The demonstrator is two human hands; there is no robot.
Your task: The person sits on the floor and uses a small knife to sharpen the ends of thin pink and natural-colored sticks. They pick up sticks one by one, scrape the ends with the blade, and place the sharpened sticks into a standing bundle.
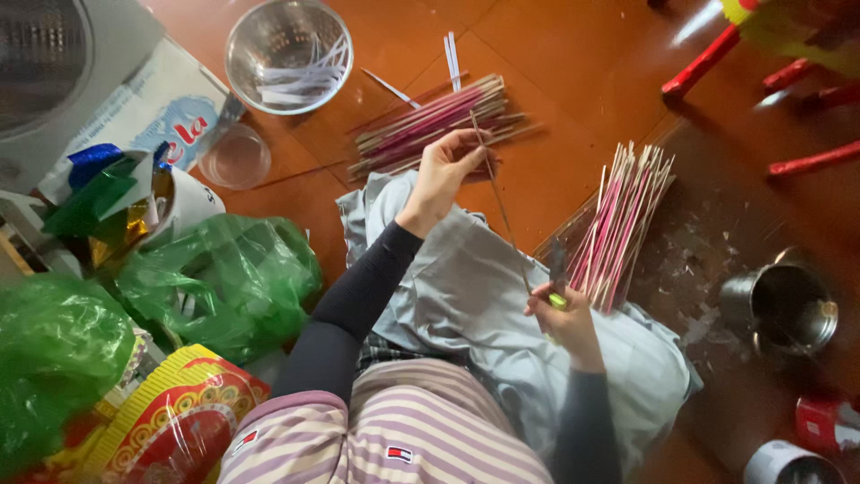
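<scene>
A: Item one, the hands?

B: Left hand [443,170] was raised ahead of the lap, fingers pinched closed on the far end of a thin stick [500,204]. Right hand [564,318] was curled shut around a small knife [557,273] with a yellow-green handle, blade up against the near end of the same stick, which ran slanted between the two hands

A: Item two, what lay under them?

B: A grey cloth [466,287] spread over the lap, beneath both hands

A: Item three, stock nearby?

B: One bundle of pink and pale sticks [430,121] on the floor just beyond the left hand; a second bundle [623,220] fanned out just beside the right hand. A metal bowl with white paper strips [287,54] and a small clear cup [235,157] lay further out, left of the left hand. Green plastic bags [215,282] sat to the left of the left arm, metal tins [779,309] well to the right of the right hand

A: Item four, risks?

B: In my judgement, the blade sat close to the fingers; a slip along so thin a stick could nick the hand, and too much pressure could snap the stick
</scene>
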